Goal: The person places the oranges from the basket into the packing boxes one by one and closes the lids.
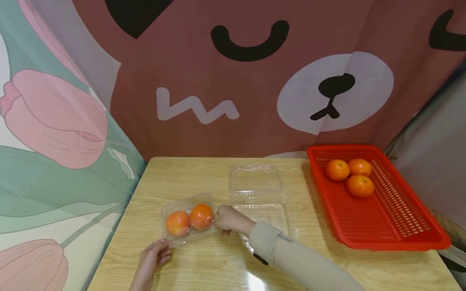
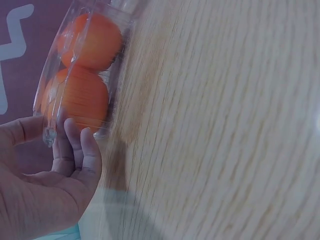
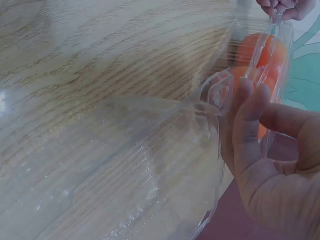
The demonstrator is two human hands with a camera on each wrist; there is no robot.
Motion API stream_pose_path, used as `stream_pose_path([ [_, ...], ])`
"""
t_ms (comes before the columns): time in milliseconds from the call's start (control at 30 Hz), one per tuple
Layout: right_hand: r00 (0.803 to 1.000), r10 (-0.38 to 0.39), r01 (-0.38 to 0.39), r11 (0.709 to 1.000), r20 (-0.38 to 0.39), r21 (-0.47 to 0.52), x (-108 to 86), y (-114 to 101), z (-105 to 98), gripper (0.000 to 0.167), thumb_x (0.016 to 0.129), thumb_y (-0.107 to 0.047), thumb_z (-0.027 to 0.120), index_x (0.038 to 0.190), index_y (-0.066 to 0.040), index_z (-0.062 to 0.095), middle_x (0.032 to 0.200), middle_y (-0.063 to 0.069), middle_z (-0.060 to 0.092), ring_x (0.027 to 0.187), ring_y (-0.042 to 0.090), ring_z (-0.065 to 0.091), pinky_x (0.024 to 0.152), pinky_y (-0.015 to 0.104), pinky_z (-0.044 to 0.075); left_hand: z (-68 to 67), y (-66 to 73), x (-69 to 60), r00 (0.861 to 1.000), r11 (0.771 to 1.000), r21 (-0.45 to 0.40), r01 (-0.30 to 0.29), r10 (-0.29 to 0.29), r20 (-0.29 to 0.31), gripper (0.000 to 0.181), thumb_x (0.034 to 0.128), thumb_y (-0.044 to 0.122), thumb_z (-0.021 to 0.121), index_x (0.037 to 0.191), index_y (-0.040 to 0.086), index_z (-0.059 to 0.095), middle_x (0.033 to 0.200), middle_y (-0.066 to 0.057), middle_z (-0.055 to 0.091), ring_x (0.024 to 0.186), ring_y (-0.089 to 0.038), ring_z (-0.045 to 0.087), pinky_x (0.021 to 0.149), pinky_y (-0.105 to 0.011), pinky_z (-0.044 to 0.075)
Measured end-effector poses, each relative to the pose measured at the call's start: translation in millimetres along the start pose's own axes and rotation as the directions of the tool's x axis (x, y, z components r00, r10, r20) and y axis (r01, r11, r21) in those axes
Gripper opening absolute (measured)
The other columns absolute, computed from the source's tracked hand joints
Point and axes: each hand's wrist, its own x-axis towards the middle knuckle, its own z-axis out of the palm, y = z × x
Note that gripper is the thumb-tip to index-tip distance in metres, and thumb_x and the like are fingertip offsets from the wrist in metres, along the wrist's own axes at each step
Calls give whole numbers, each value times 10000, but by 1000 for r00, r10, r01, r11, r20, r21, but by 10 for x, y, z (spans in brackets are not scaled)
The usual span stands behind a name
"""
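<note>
We see the thumb and curled fingertips of the left hand [image 1: 154,256] pinching the near left corner of a clear plastic box [image 1: 193,199], with only the box's thin edge between them. The right hand [image 1: 233,220] is likewise nearly closed, thumb and fingers nipping the rim at the box's right end. Between the two hands, the box sits aslant over the left part of the table, its right end farther from us; we cannot tell whether its whole base touches the wood. Through the lid we see two orange fruits [image 1: 178,223] side by side. Just right of it, a second clear box [image 1: 255,181] lies opened out, partly under the right forearm's pale sleeve [image 1: 309,258]. Farther right on the wooden table [image 1: 189,266], a red basket [image 1: 397,245] holds three more fruits [image 1: 359,186] clustered toward its far end. Behind hangs a bear-print curtain [image 1: 204,72].
</note>
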Motion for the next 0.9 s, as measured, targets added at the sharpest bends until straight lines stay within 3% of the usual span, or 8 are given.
stream_pose_path([
  [67, 1000, 2, -2, 1000, 2, 1, 23, -8, 15, 210, 801, 111, 563, 623, 0, 544, 624, 268, 647, 411, 254, 589, 480, 407, 576, 3, -1, 5, 1000, 1000, -3, -5, 5, 0, 269, 983, 95, 506, 1172, -97, 508, 814, 24, 667, 745, -71, 645, 698, -229, 571],
  [167, 1000, 3, -3, 1000, 1, 19, 52, -4, 41, 301, 808, 126, 548, 565, -44, 495, 630, 286, 650, 359, 175, 524, 458, 384, 568, 5, -2, 12, 1000, 1000, -7, -20, 20, 4, 267, 988, 78, 488, 1168, -118, 501, 794, 30, 662, 728, -61, 638, 693, -220, 568],
  [433, 999, 30, -31, 993, 15, 113, 71, 12, 49, 280, 795, 171, 558, 631, -36, 466, 477, 103, 538, 348, 129, 486, 480, 382, 579, 4, 8, 11, 1000, 1000, -8, -21, 21, -2, 207, 969, 42, 503, 1110, -101, 552, 771, 35, 636, 713, -49, 612, 708, -213, 567],
  [700, 1000, 5, -4, 981, -1, 192, 37, 23, 28, 267, 734, 209, 494, 615, -30, 496, 514, 165, 582, 388, 158, 522, 525, 425, 591, -10, -1, 11, 1000, 999, 32, -13, 13, 1, 304, 978, 54, 499, 1190, -164, 508, 816, 26, 622, 743, -63, 604, 728, -213, 566],
  [900, 1000, 5, -4, 981, -8, 196, 51, 29, 58, 205, 754, 208, 484, 701, 14, 521, 651, 307, 638, 417, 188, 541, 539, 444, 593, -2, -12, 15, 1000, 1000, 15, -8, 8, 2, 352, 987, 75, 498, 1232, -176, 466, 820, 16, 652, 753, -71, 637, 720, -228, 574],
])
